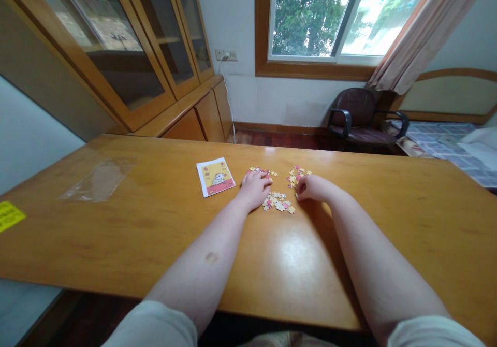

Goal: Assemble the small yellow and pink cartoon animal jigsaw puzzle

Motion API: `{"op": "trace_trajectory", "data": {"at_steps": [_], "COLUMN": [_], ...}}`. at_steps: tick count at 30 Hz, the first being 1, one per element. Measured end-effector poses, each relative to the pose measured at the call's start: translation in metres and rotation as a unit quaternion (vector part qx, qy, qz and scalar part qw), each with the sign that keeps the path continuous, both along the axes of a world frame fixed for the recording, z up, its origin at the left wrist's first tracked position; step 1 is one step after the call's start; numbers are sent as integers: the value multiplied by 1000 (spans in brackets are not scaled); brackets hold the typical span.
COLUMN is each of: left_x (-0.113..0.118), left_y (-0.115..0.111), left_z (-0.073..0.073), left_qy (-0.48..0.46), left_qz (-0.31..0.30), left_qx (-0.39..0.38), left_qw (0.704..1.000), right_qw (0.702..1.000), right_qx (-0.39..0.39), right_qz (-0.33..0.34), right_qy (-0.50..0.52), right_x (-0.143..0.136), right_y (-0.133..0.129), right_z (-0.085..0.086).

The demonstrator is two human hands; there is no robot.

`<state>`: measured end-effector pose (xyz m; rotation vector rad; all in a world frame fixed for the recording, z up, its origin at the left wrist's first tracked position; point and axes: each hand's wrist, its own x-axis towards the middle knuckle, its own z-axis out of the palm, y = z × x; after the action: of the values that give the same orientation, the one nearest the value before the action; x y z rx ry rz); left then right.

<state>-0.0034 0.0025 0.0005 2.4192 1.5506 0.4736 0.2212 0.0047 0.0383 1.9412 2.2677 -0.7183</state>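
Small jigsaw pieces in yellow, pink and white lie in loose groups on the wooden table. My left hand (255, 187) rests palm down with its fingers spread over the far left group of pieces (274, 174). At the right group (297, 171), my right hand (306, 187) is pinched low by the pieces' near edge; what its fingertips hold is too small to name. A third group (278, 202) sits between the hands, nearer to me. Left of my left hand lies a picture card (216, 176) with a white animal on yellow and pink.
A clear plastic bag (101, 180) lies on the left of the table (155, 222), and a yellow label (11, 216) is at its left edge. Beyond the table are a glass-door cabinet (174, 96), an armchair (355, 116) and a bed (446, 142).
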Motion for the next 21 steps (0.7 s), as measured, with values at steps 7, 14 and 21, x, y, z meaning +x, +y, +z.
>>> {"op": "trace_trajectory", "data": {"at_steps": [7,14,21], "left_x": [-1,0,1], "left_y": [-1,-3,-7], "left_z": [4,8,10], "left_qy": [-33,-42,-18], "left_qz": [-32,-82,-100], "left_qx": [-5,11,9], "left_qw": [999,996,995], "right_qw": [994,997,987], "right_qx": [101,57,98], "right_qz": [-25,36,91], "right_qy": [23,41,89], "right_x": [0,1,-21], "right_y": [3,5,-5], "right_z": [-8,-9,-6]}}
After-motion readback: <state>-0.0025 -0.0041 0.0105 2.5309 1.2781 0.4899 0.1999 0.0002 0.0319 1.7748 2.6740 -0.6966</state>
